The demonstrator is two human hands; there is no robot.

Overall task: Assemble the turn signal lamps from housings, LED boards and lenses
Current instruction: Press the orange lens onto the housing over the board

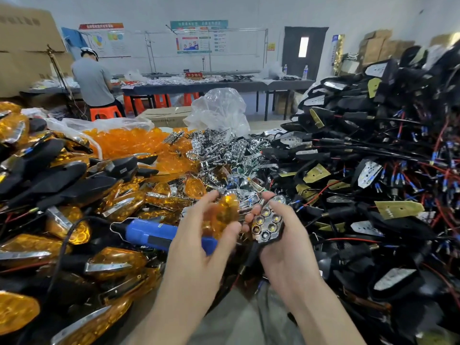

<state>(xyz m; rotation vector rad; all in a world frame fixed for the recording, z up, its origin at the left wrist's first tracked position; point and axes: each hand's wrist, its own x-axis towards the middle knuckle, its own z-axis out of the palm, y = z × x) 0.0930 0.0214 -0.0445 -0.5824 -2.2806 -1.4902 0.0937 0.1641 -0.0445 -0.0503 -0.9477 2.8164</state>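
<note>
lens (220, 216), blurred, seems pinched in left grip (196, 245), just left of housing (267, 226) held face-up in right grip (288, 250).

bare forearms (185, 290), greyish trousers (246, 322)

Both bare forearms rise from the lower middle of the frame. The left hand (196, 242), blurred, curls thumb and fingers round a lens (224, 212). Just right of it, the right hand (288, 245) grips a housing (267, 224), fingertips wrapped round its left edge.
</note>
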